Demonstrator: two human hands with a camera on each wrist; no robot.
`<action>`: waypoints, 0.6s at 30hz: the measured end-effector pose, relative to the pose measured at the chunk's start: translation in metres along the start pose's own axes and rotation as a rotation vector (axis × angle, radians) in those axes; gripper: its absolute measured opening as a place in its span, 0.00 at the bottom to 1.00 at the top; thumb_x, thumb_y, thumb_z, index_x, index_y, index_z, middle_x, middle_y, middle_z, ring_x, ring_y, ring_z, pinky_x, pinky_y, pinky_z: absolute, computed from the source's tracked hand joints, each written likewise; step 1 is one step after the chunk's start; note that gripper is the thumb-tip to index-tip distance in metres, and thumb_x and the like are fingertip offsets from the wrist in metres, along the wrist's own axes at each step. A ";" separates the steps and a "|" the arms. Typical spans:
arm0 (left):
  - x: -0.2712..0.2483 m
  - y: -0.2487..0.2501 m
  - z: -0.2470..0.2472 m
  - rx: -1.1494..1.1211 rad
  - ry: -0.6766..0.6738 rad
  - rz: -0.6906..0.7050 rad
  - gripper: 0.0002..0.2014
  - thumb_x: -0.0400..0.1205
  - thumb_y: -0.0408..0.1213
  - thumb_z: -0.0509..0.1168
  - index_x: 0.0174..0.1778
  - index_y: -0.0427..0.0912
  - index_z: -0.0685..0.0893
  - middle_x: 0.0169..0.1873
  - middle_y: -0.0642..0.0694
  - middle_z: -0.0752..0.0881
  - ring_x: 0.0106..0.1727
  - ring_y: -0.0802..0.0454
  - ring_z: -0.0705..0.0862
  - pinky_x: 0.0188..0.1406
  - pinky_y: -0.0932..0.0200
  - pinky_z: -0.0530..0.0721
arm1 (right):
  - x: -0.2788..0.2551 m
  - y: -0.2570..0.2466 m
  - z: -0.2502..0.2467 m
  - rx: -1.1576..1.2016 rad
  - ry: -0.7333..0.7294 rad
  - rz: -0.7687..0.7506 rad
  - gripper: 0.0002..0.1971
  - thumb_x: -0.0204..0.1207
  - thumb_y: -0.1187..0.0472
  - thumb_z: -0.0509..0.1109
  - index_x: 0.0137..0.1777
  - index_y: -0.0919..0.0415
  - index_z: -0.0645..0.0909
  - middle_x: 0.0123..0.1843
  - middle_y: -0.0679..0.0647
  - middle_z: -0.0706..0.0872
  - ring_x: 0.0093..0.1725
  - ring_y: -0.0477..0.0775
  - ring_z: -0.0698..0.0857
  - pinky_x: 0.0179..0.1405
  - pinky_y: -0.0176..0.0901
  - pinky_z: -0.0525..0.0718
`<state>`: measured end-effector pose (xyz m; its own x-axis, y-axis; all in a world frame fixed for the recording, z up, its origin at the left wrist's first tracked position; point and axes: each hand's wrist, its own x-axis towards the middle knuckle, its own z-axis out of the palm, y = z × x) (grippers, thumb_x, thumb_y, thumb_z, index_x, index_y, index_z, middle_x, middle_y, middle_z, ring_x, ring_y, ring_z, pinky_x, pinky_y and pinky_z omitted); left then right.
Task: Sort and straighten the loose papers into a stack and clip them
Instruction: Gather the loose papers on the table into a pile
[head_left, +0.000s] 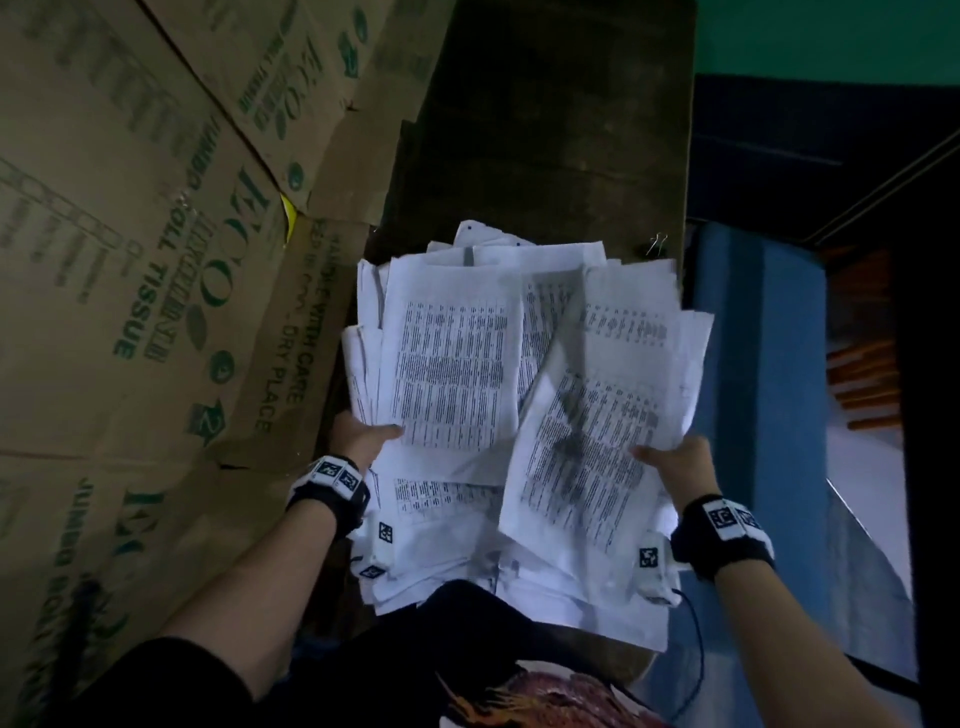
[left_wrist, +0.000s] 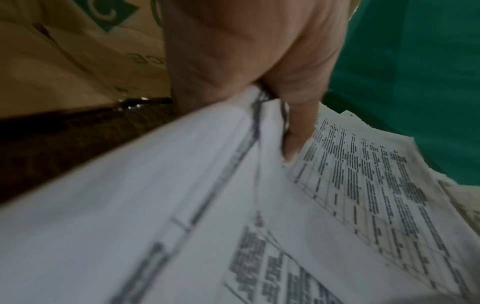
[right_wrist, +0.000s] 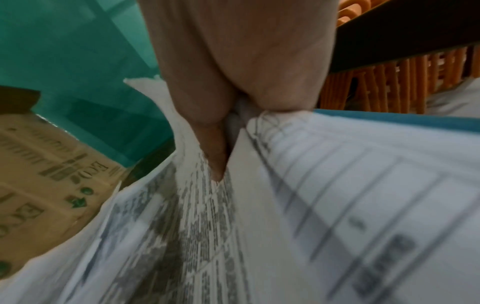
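A loose heap of printed white papers (head_left: 457, 358) lies askew over a dark wooden table (head_left: 545, 130). My left hand (head_left: 363, 439) grips the near left edge of one bundle (left_wrist: 182, 185), thumb on top. My right hand (head_left: 670, 460) pinches another bundle (head_left: 582, 431) at its right edge, lifted and tilted; its thumb presses on the printed sheet (right_wrist: 197, 226). More sheets (head_left: 452, 525) lie flat beneath both hands. A small metal binder clip (head_left: 657, 243) sits on the table by the far right corner of the heap.
Flattened cardboard boxes (head_left: 156, 260) with green print lean along the left of the table. A blue surface (head_left: 758, 364) borders the right edge, with orange slats (head_left: 867, 384) beyond it. A teal wall (head_left: 831, 36) stands behind.
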<state>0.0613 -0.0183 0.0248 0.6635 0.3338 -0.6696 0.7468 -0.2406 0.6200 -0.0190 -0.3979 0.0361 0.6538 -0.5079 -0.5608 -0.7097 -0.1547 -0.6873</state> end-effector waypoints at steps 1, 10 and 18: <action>0.002 0.002 0.000 0.007 0.011 0.017 0.21 0.68 0.25 0.78 0.56 0.34 0.84 0.55 0.40 0.86 0.48 0.48 0.83 0.49 0.57 0.81 | -0.004 -0.005 -0.002 0.020 0.015 -0.013 0.12 0.65 0.73 0.81 0.47 0.75 0.84 0.47 0.72 0.89 0.36 0.59 0.88 0.34 0.44 0.88; 0.006 0.031 -0.010 0.097 0.101 0.075 0.25 0.74 0.24 0.74 0.66 0.24 0.76 0.60 0.36 0.82 0.60 0.39 0.82 0.50 0.58 0.73 | -0.079 -0.082 -0.069 0.341 0.147 -0.337 0.12 0.63 0.77 0.78 0.47 0.71 0.84 0.28 0.39 0.89 0.27 0.37 0.85 0.32 0.34 0.85; -0.005 0.029 -0.005 0.059 -0.038 0.096 0.30 0.69 0.29 0.79 0.66 0.30 0.78 0.62 0.37 0.83 0.59 0.41 0.84 0.53 0.55 0.81 | -0.097 -0.109 -0.068 0.394 0.009 -0.518 0.13 0.66 0.75 0.78 0.50 0.65 0.86 0.41 0.39 0.92 0.42 0.41 0.88 0.47 0.37 0.86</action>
<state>0.0793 -0.0223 0.0486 0.7323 0.2726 -0.6240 0.6806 -0.3230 0.6576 -0.0228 -0.3893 0.1972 0.8819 -0.4587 -0.1083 -0.1523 -0.0598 -0.9865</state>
